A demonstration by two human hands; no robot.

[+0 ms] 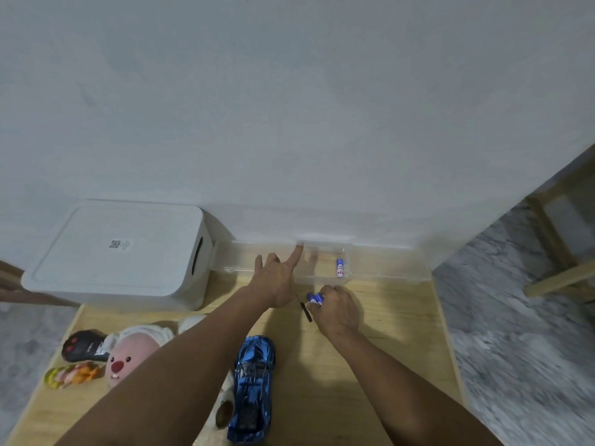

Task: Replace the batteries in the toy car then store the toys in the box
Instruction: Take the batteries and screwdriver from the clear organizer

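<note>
Toy car (252, 389): shiny blue, lying on the wooden table, nearest the viewer at 6 o'clock, between the two forearms, nose pointing away.
Plush toys: a pink plush face (128, 358) at 8 o'clock, partly under the left forearm; a small yellow-orange figure (72, 375) just beside it, close to the table's left edge.
Remote control (85, 346): black, just behind the yellow-orange figure, also close to the left edge.
Table (386, 365): light wood; bare wood lies to the right of the right forearm up to the right edge at 3 o'clock, with grey floor beyond both side edges.
Right hand (338, 309): just past centre, fingers curled round blue batteries (315, 298).
Screwdriver (306, 310): thin and dark, lying on the wood between the hands, just beside the right hand's fingers.
Left hand (277, 283): at 12 o'clock from the car, index finger stretched forward, its tip at the far rim of the clear tray; other fingers loosely bent, holding nothing.
Clear tray (322, 278): transparent, against the wall at 12 o'clock; one blue battery (340, 268) lies inside at its right.
Storage box (122, 255): white, lid on, at 10 o'clock on the table's far left corner, overhanging the left edge.
Wall (289, 107): white, closing off the far edge.
</note>
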